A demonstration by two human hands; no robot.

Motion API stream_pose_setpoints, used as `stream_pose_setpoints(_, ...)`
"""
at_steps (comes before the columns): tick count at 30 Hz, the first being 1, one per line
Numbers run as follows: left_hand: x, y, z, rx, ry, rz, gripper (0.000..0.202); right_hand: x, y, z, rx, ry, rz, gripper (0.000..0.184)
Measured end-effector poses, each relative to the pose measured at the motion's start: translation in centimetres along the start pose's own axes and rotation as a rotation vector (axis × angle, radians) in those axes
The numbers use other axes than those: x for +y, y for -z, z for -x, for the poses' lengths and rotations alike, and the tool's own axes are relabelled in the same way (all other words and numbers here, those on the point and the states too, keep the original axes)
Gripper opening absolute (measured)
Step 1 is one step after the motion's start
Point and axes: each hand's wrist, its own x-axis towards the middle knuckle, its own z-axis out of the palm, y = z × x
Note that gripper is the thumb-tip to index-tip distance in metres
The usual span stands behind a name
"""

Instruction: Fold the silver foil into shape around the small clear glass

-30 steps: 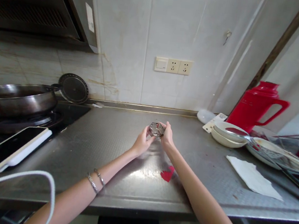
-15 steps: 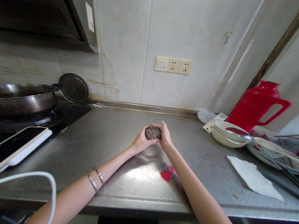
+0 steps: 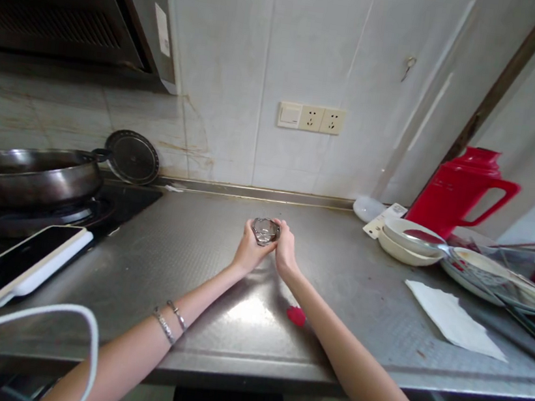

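Observation:
A small shiny glass-like dish [image 3: 265, 230] is held up over the steel counter [image 3: 200, 264] between both hands. My left hand [image 3: 249, 251] grips its left side with fingers curled round it. My right hand [image 3: 282, 250] pinches its right side, thumb on the rim. Both arms reach forward from the bottom of the view, and the left wrist wears two bracelets. A small red scrap [image 3: 296, 315] lies on the counter just under my right forearm.
A dark wok [image 3: 24, 175] sits on the stove at left, a round lid [image 3: 132, 157] leaning behind it. A tablet [image 3: 8, 262] with a white cable lies front left. Stacked bowls [image 3: 408, 239], plates, a white napkin [image 3: 452, 317] and a red jug [image 3: 461, 186] crowd the right side.
Both hands have shifted a little to the left and away from me with the dish, which has turned slightly in the fingers. My right forearm now covers more of the red scrap.

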Motion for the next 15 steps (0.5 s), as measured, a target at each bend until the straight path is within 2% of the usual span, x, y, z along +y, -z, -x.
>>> stream_pose_setpoints(3,-0.3,-0.3,0.4,-0.141,-0.003,0.037,0.086,0.3,0.7,-0.7,0.031,-0.005,0.022,0.042)
stream_pose_setpoints(6,-0.3,-0.5,0.9,-0.264,-0.049,0.054,0.065,0.2,1.8,-1.7,0.057,0.013,0.045,0.048)
stream_pose_setpoints(9,0.0,-0.4,0.9,-0.264,-0.044,0.078,0.057,-0.1,2.5,-2.4,0.057,0.008,0.043,0.049)
stream_pose_setpoints(12,0.3,0.1,0.4,-0.241,-0.031,0.038,0.065,-0.3,2.6,-2.7,0.032,-0.038,-0.001,0.047)
stream_pose_setpoints(15,0.3,0.5,0.0,-0.256,-0.047,0.015,0.074,-0.2,2.4,-2.5,-0.053,-0.135,-0.057,0.046)
